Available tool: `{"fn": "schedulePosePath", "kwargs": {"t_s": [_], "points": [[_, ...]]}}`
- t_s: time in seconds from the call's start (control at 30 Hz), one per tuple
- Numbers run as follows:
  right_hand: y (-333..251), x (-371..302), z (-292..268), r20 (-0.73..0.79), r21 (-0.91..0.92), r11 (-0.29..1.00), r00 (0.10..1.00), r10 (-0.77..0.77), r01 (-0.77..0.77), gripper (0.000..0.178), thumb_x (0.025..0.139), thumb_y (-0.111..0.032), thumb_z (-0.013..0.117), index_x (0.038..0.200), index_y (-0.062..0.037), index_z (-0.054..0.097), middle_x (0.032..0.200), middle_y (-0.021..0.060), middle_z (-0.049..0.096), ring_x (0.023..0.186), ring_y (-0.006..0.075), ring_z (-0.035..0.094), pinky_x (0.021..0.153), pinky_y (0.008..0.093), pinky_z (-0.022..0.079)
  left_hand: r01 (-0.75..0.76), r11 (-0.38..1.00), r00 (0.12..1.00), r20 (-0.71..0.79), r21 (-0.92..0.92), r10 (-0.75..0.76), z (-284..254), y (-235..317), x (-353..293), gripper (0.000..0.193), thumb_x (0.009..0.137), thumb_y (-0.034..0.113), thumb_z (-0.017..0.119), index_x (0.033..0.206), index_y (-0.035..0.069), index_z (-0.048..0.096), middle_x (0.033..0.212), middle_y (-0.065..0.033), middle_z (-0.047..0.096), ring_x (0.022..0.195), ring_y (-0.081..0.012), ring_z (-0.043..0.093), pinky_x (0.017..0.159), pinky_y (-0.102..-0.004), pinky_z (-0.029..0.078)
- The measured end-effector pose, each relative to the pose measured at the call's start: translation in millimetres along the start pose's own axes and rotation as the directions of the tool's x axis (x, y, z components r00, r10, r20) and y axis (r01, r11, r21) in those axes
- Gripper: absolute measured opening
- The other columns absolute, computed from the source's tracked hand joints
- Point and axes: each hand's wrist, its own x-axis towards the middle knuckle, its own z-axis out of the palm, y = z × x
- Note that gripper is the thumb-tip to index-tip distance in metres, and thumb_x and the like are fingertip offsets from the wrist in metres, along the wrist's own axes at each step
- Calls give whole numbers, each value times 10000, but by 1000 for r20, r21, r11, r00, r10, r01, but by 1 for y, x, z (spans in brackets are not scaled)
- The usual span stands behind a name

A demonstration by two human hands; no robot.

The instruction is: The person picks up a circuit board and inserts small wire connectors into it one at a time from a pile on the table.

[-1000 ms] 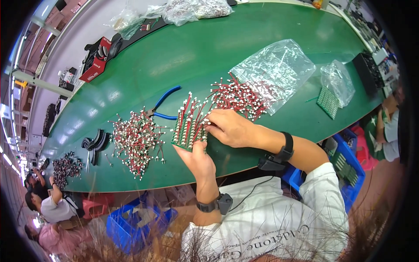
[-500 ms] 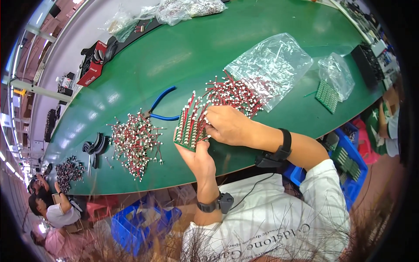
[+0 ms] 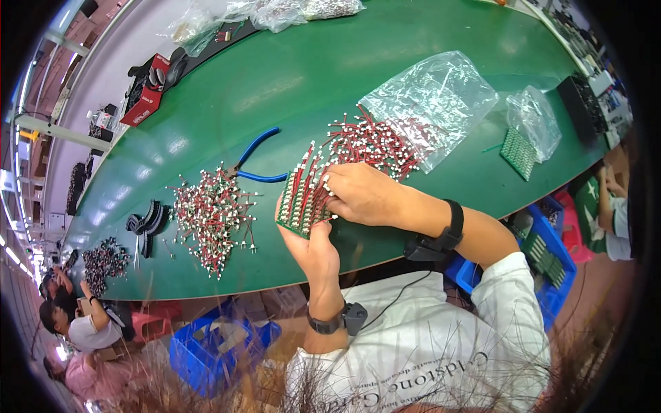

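My left hand grips the lower edge of a green circuit board panel, its thumb on the near side. Rows of small white connectors cover the panel, and red wires with white plugs stick up along it. Over the panel's right side, my right hand is closed, fingertips pinched among the red wires. What exactly it pinches is hidden by the fingers. Just beyond the hands lies a heap of red wires with white plugs. Left of the panel is a second pile of wired connector parts.
Blue-handled pliers lie behind the panel. A clear plastic bag partly covers the wire heap. Another green panel rests farther right by a black box. Black curved parts sit left. Blue crates stand below the table edge.
The whole view has shifted slightly. Both hands keep nearly the same hold, with my right fingers still among the wires at the panel.
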Motion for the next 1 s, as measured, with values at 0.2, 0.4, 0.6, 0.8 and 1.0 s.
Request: {"fn": "schedulePosePath", "kwargs": {"t_s": [0.2, 0.4, 0.6, 0.8, 1.0], "points": [[8, 0, 6, 2, 130, 991, 999, 35, -35, 199, 734, -69, 666, 911, -7, 597, 835, 136, 603, 756, 335, 624, 639, 392, 508, 26, 999, 998, -58, -36, -28, -4, -1, 1, 599, 710, -111, 475, 1301, -36, 416, 1166, -110, 556, 957, -142, 577, 790, -242, 478], [1, 5, 0, -26, 217, 974, 997, 76, -69, 182, 717, -75, 684, 837, 7, 575, 744, 122, 577, 697, 282, 615, 616, 365, 498, 56, 964, 997, -45, -261, -70, -8, 5, 2, 538, 681, -140, 458, 1212, -50, 445, 1113, -139, 580, 989, -204, 598, 858, -302, 483], [-1, 5, 4, 5, 198, 975, 995, 97, -96, 157, 703, -79, 668, 767, 11, 557, 724, 148, 579, 704, 348, 609, 633, 421, 486, 72, 966, 995, -53, -247, -88, -6, 2, 0, 527, 696, -138, 470, 1215, -47, 445, 1102, -124, 580, 962, -183, 595, 834, -287, 484], [1, 6, 5, 31, 110, 991, 997, 77, -80, 172, 712, -67, 675, 849, -5, 592, 778, 144, 595, 741, 351, 614, 644, 429, 487, 51, 996, 997, -53, -75, -55, -4, 1, -2, 565, 739, -106, 499, 1294, -43, 414, 1098, -98, 577, 921, -115, 573, 731, -221, 485], [-2, 8, -5, 36, 118, 990, 996, 79, -82, 186, 698, -48, 696, 840, 5, 587, 778, 152, 593, 764, 365, 609, 653, 434, 484, 20, 999, 999, -30, -44, -21, -5, 2, 1, 571, 767, -90, 489, 1327, -40, 391, 1136, -109, 580, 892, -115, 583, 717, -221, 489]]}}
